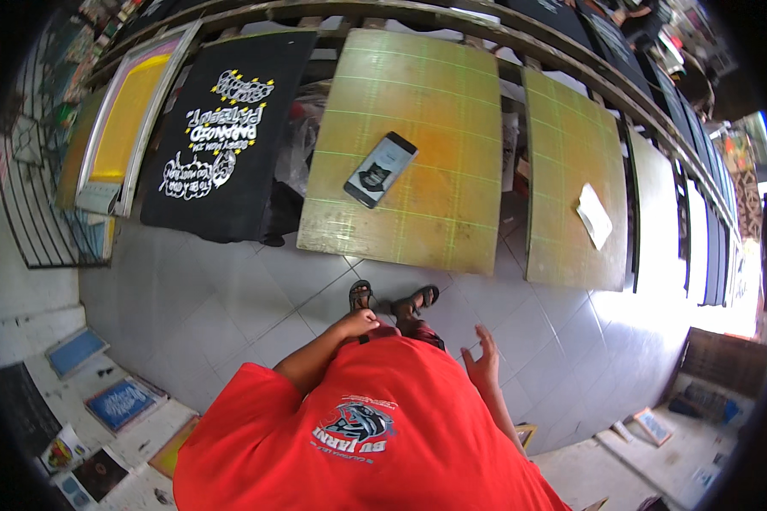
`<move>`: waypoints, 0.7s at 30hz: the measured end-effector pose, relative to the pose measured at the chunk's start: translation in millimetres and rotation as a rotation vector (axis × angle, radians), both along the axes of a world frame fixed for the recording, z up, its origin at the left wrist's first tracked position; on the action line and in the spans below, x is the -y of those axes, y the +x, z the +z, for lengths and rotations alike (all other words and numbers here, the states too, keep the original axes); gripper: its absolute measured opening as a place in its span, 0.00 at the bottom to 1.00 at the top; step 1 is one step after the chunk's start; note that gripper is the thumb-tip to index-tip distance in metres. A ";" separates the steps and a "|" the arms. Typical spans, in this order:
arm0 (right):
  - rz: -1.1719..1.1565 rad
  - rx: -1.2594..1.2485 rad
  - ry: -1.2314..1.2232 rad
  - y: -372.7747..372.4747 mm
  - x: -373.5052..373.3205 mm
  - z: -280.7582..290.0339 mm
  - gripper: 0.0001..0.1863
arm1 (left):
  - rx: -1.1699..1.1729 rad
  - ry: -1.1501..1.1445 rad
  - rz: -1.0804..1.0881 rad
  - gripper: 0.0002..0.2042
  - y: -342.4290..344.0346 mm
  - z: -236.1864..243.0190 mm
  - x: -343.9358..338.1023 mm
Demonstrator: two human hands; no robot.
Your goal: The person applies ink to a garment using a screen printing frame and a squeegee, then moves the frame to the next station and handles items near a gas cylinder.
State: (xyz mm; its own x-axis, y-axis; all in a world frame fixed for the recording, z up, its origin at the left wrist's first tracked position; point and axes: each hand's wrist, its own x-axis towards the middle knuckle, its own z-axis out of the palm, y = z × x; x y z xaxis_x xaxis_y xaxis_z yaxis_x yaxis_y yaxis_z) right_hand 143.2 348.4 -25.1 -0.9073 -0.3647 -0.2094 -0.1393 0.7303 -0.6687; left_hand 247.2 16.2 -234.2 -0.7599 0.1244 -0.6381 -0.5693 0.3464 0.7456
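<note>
At my waist, my left hand [358, 324] has its fingers curled against the dark red legwear, beside a small black item; what they grip is not clear. My right hand [483, 356] hangs by my right side with its fingers apart, holding nothing. In front of me, a phone [380, 169] with its screen lit lies at an angle on a yellowish platen [413, 94] marked with green grid lines. Left of it, a black shirt [196, 213] with white lettering and yellow stars is spread out. A white folded paper [593, 217] rests on the narrower platen [571, 128] to the right.
A yellow screen frame [123, 119] lies far left near a metal rack [34, 196]. More platens [654, 213] run right along a wooden rail. A tiled floor [230, 307] is underfoot, with framed screens [119, 400] at lower left, boards [648, 460] at lower right, and a person's arm at top right.
</note>
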 end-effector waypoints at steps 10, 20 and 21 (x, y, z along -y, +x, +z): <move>-0.809 0.535 0.198 254.9 -263.5 -97.6 0.32 | 0.059 -0.790 -0.328 0.21 -43.2 -20.4 87.1; -1.338 0.567 -0.147 383.9 -402.8 -116.1 0.31 | -0.102 -0.405 -0.766 0.19 -163.0 46.6 -368.4; -1.344 0.559 -0.202 378.9 -420.8 -120.5 0.31 | -0.154 -0.307 -0.779 0.18 -171.7 65.4 -433.9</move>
State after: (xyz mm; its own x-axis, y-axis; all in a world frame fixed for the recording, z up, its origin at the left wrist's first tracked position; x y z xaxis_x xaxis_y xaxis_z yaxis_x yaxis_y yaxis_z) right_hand 522.1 769.3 -145.6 -0.4008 0.6042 -0.6886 0.8598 -0.0114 -0.5104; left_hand 75.5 450.1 -168.8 -0.6097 0.4863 -0.6259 0.0156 0.7969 0.6039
